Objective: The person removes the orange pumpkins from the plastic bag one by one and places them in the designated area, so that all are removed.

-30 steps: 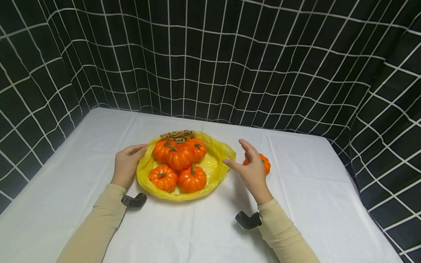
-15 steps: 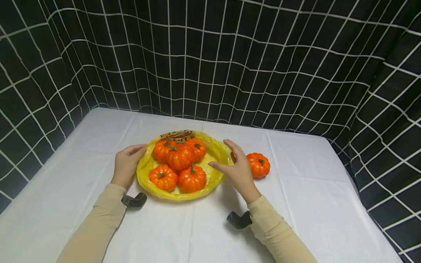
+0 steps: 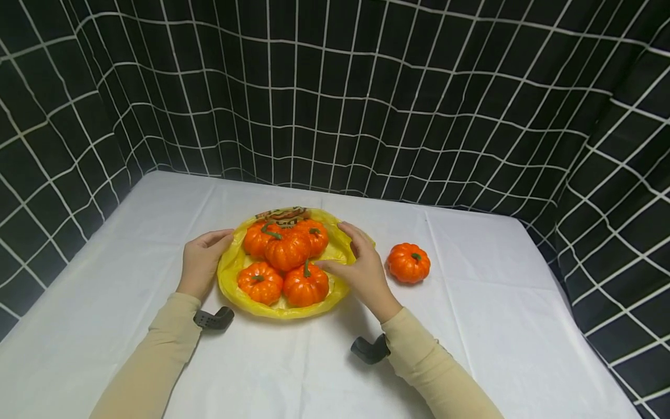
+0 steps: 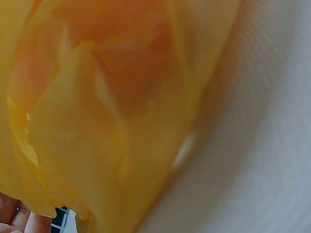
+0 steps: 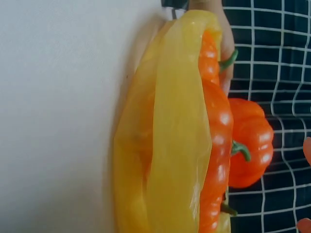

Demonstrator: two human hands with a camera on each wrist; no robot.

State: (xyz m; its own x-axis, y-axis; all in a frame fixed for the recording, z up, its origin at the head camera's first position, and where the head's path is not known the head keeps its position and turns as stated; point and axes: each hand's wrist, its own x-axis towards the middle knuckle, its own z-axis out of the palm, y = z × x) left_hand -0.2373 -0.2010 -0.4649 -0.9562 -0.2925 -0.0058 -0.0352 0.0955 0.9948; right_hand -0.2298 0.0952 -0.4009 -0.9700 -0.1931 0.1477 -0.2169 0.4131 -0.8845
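A yellow plastic bag (image 3: 293, 313), its mouth spread wide, holds several small orange pumpkins (image 3: 288, 251) with green stems. My left hand (image 3: 201, 262) grips the bag's rim on the left side. In the left wrist view, its fingers (image 4: 38, 224) show at the lower corner beside the yellow film. Over the bag's right rim hovers my right hand (image 3: 364, 274), thumb and fingers apart with nothing between them. Its fingertips (image 5: 304, 225) just enter the right wrist view, apart from the pumpkins. One more pumpkin (image 3: 408, 263) lies on the cloth to the right of this hand.
A white cloth (image 3: 502, 326) covers the table. Dark curtains (image 3: 335, 105) with a white grid stand behind it and on both sides. Black wrist cameras (image 3: 370, 350) are strapped at both cuffs.
My right hand has moved left, away from the loose pumpkin, which now shows fully, to over the bag's right side. My left hand and the pumpkins in the bag have stayed put.
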